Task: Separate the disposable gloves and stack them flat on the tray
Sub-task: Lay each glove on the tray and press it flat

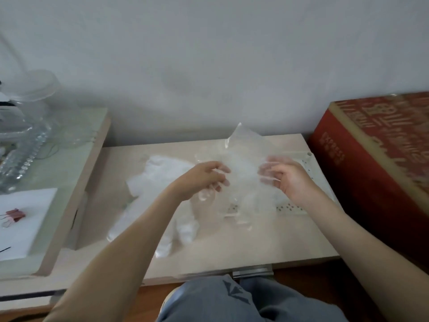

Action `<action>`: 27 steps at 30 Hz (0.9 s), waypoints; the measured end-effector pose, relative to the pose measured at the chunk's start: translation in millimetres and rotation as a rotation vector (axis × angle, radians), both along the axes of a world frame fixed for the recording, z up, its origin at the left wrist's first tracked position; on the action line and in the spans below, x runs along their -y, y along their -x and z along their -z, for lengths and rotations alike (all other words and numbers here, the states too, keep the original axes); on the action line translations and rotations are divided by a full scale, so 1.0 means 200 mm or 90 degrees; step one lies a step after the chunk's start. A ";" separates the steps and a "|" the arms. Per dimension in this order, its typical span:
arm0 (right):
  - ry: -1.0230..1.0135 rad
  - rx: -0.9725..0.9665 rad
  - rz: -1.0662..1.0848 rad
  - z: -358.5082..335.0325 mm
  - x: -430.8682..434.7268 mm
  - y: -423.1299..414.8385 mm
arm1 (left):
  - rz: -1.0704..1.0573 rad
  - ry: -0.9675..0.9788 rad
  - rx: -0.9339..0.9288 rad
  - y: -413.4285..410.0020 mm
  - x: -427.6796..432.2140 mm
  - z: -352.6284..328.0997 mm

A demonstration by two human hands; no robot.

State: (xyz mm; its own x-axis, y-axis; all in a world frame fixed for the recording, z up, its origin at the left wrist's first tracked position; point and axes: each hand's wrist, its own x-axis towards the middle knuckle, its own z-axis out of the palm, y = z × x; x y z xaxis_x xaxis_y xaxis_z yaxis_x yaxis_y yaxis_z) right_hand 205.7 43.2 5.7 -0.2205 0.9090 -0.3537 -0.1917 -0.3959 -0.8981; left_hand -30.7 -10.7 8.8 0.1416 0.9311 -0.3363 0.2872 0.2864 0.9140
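A clear disposable glove [243, 163] hangs in the air between my hands, above the white perforated tray [290, 209]. My left hand [204, 180] pinches its left side with curled fingers. My right hand [283, 175] grips its right side, with the fingers seen through the film. A loose pile of whitish gloves [162, 182] lies on the table to the left, partly hidden under my left forearm. The tray is mostly covered by the held glove and by film lying on it.
A red cardboard box [376, 163] stands close on the right. A higher glass-topped surface [69, 159] on the left carries a clear jar [30, 94], a white sheet [25, 219] and pink binder clips [14, 214]. A wall closes the back. My knees sit below the table's front edge.
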 end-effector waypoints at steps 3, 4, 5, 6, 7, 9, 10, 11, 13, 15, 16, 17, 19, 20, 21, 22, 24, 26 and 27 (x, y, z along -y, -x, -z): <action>-0.012 0.048 0.014 0.00 -0.04 -0.10 | 0.069 -0.010 -0.091 -0.07 -0.06 0.01; -0.017 0.066 0.010 0.00 -0.05 -0.14 | 0.097 -0.013 -0.113 -0.08 -0.08 0.01; -0.022 0.088 0.006 0.01 -0.07 -0.18 | 0.121 -0.018 -0.127 -0.11 -0.11 0.01; -0.024 0.119 -0.001 0.01 -0.08 -0.21 | 0.136 -0.026 -0.141 -0.12 -0.13 0.01; -0.029 0.154 -0.008 0.02 -0.09 -0.24 | 0.148 -0.035 -0.155 -0.14 -0.17 0.01; -0.041 0.218 -0.029 0.04 -0.12 -0.28 | 0.164 -0.041 -0.177 -0.17 -0.21 0.02; -0.046 0.246 -0.039 0.06 -0.13 -0.29 | 0.172 -0.037 -0.188 -0.19 -0.23 0.02; -0.053 0.272 -0.048 0.07 -0.15 -0.30 | 0.178 -0.033 -0.202 -0.21 -0.26 0.03; -0.072 0.309 -0.050 0.10 -0.17 -0.31 | 0.175 -0.031 -0.231 -0.25 -0.30 0.04; -0.079 0.331 -0.019 0.14 -0.19 -0.32 | 0.155 -0.067 -0.308 -0.28 -0.34 0.07; -0.078 0.340 0.003 0.15 -0.19 -0.33 | 0.129 -0.097 -0.356 -0.29 -0.36 0.08; -0.073 0.344 0.027 0.18 -0.19 -0.33 | 0.091 -0.126 -0.392 -0.30 -0.37 0.10; -0.063 0.340 0.076 0.22 -0.20 -0.34 | 0.004 -0.174 -0.424 -0.32 -0.39 0.14; -0.060 0.344 0.098 0.24 -0.19 -0.35 | -0.036 -0.202 -0.440 -0.33 -0.39 0.15; -0.057 0.352 0.118 0.26 -0.19 -0.35 | -0.066 -0.227 -0.465 -0.34 -0.39 0.17; -0.052 0.362 0.135 0.28 -0.19 -0.36 | -0.086 -0.245 -0.494 -0.34 -0.39 0.19; -0.040 0.382 0.160 0.31 -0.19 -0.37 | -0.100 -0.266 -0.549 -0.36 -0.37 0.23; -0.030 0.381 0.171 0.33 -0.20 -0.38 | -0.087 -0.299 -0.577 -0.39 -0.34 0.26; -0.024 0.373 0.176 0.34 -0.20 -0.38 | -0.071 -0.319 -0.581 -0.41 -0.32 0.27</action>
